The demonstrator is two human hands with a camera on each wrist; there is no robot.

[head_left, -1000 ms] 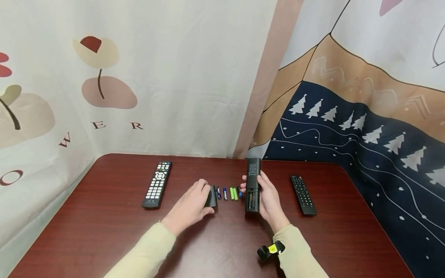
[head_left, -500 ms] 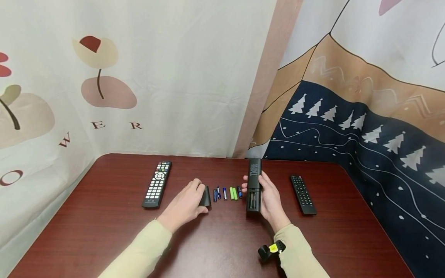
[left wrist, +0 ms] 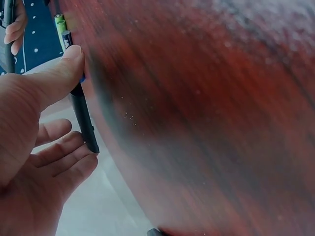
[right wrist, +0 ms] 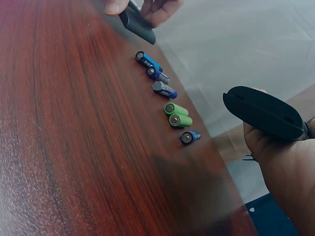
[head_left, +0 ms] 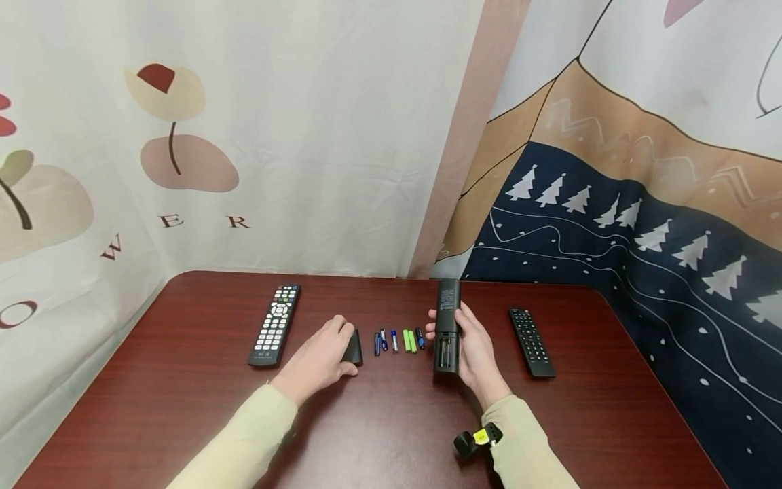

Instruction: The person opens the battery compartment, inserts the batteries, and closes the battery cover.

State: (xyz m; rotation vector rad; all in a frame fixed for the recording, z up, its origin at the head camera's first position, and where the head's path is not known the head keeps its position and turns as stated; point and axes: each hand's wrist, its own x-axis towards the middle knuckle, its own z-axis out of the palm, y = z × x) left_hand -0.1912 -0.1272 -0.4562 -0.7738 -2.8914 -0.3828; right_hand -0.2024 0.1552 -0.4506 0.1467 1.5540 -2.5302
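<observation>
My left hand (head_left: pixel 319 358) holds a black battery cover (head_left: pixel 354 348) between thumb and fingers, close over the table left of the batteries. In the right wrist view the curved cover (right wrist: pixel 137 25) hangs tilted from the fingertips. My right hand (head_left: pixel 478 350) grips a black remote control (head_left: pixel 448 305), back side up, its open battery compartment (head_left: pixel 447 351) facing me with no battery visible in it. Between the hands lies a row of several small batteries: blue ones (right wrist: pixel 149 61) at both ends, a grey-and-blue one (right wrist: pixel 165 90) and two green ones (right wrist: pixel 180 121).
A black remote with white buttons (head_left: pixel 276 326) lies at the left of the brown table (head_left: pixel 391 435). A smaller black remote (head_left: pixel 532 343) lies at the right. Printed curtains (head_left: pixel 305 136) hang behind the table's far edge. A black wrist camera (head_left: pixel 467 445) sits at my right sleeve.
My left hand has moved left with the battery cover, away from the battery row, and the leftmost blue battery has come into view. The right hand and its remote have barely shifted.
</observation>
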